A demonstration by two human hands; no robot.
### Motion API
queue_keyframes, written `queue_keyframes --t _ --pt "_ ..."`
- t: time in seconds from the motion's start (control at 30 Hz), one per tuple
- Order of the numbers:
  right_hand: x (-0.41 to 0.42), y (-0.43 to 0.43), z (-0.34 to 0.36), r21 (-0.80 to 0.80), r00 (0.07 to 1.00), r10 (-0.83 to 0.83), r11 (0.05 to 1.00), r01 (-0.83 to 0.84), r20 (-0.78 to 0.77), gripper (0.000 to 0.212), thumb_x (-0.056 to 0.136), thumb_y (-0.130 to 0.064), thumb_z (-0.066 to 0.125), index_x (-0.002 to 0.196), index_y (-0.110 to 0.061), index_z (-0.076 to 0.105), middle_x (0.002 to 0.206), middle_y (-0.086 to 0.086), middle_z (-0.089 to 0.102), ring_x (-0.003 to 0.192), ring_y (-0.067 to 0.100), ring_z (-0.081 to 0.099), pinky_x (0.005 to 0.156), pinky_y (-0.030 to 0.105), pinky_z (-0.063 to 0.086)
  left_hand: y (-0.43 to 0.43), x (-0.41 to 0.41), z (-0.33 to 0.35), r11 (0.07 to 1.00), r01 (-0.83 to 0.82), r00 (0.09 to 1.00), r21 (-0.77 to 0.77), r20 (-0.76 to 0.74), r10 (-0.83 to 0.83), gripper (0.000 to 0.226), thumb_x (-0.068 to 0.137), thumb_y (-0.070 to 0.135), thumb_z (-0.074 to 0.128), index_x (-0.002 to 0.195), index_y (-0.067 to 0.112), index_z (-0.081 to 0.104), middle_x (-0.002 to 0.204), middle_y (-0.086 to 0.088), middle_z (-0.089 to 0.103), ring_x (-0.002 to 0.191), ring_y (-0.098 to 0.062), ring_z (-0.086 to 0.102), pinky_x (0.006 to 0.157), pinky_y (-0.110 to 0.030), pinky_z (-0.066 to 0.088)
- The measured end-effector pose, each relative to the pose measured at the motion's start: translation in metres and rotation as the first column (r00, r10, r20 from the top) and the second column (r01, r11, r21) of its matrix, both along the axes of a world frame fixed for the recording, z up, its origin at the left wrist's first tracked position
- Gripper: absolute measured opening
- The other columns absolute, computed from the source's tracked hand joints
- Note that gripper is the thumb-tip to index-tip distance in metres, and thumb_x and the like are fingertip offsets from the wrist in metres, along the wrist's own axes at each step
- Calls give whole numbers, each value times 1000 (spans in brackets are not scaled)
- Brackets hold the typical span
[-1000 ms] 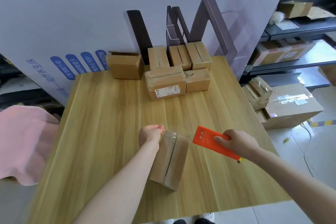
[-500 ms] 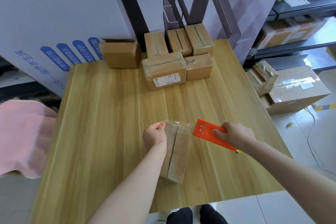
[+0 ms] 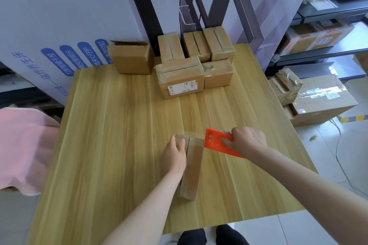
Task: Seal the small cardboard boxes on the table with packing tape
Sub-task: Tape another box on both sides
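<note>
A small cardboard box [image 3: 192,167] lies lengthwise on the wooden table [image 3: 111,145], a strip of clear tape along its top. My left hand [image 3: 175,155] rests on its left side, fingers laid flat over the far end. My right hand [image 3: 246,140] grips an orange tape dispenser [image 3: 216,141], whose front edge meets the box's far right corner. At the back of the table stand several more small boxes [image 3: 180,76], one of them open [image 3: 130,57].
A large white printed board [image 3: 59,16] leans behind the table. Pink cloth [image 3: 22,145] hangs at the left edge. On the floor to the right sit cardboard cartons [image 3: 318,101] and a shelf [image 3: 328,26] with more boxes. My shoes [image 3: 211,234] show below the table's front edge.
My left hand has opened from a pinch at the tape end and now lies flat on the box's far end. The dispenser has moved in against the box's far right corner.
</note>
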State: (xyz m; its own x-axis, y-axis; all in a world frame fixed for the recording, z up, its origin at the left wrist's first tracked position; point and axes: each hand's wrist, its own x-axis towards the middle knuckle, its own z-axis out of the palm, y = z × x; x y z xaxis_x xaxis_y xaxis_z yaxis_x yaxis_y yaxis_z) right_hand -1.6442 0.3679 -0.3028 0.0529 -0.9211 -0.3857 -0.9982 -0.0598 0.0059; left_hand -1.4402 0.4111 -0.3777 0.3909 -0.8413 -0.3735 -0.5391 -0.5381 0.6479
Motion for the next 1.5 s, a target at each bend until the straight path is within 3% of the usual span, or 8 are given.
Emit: queue_keyframes --t 0.33,0.47,0.77,0.93,1.07,1.23,1.37,1.5 --pt "35 -15 23 34 989 44 999 -39 -144 29 94 -40 43 76 -18 51 65 -4 43 73 21 52 54 24 31 -11 16 0 983 122 976 136 -195 -94 61 101 46 35 148 8 30 151 -8 37 138 -27 36 109 -37 32" --pt "39 -25 25 107 990 -17 994 32 -140 37 94 -44 45 67 -19 46 68 -4 49 71 19 53 49 24 30 -8 18 -5 987 144 979 77 -154 -131 46 100 46 37 118 8 53 117 -8 62 103 -23 57 82 -32 43" --pt "40 -47 24 219 982 -110 965 142 -150 34 90 -52 47 92 -20 60 76 -4 55 79 20 58 60 26 38 -8 17 -5 987 162 984 14 -81 -160 38 100 44 36 102 9 52 85 0 56 77 -17 51 58 -27 35" --pt "59 -56 34 125 969 -40 990 72 -243 23 89 -41 51 79 -21 58 70 -5 54 59 14 49 49 22 32 -8 5 -4 1000 13 976 -16 -216 -17 28 101 36 39 104 11 50 90 4 53 91 -21 56 76 -31 42" --pt "80 -38 18 27 950 51 999 -45 -309 22 94 -32 50 79 -20 61 65 -3 47 66 16 51 54 22 33 -3 -5 -2 996 -90 971 -28 -227 81 30 101 34 39 101 6 49 87 3 53 98 -31 60 75 -34 43" --pt "52 -3 -19 70 944 -329 942 329 -17 37 95 -40 41 83 -13 63 71 2 57 68 24 59 62 25 45 -7 -10 -4 973 -225 927 51 -295 230 39 101 36 41 120 3 51 116 -10 61 108 -29 57 83 -32 39" --pt "23 18 -22 46 759 -596 793 607 261 54 93 -57 40 74 -10 58 72 7 60 73 30 60 63 29 41 -8 -34 -9 888 -442 802 129 -386 456 52 100 41 40 143 12 39 140 -8 51 125 -30 51 103 -38 40" --pt "26 33 -2 68 436 -600 636 769 671 57 95 -51 46 62 -6 55 58 7 52 56 26 51 53 32 36 -9 -48 -5 838 -531 716 123 -464 522 53 100 38 40 145 10 37 140 -10 52 125 -30 52 100 -34 41"
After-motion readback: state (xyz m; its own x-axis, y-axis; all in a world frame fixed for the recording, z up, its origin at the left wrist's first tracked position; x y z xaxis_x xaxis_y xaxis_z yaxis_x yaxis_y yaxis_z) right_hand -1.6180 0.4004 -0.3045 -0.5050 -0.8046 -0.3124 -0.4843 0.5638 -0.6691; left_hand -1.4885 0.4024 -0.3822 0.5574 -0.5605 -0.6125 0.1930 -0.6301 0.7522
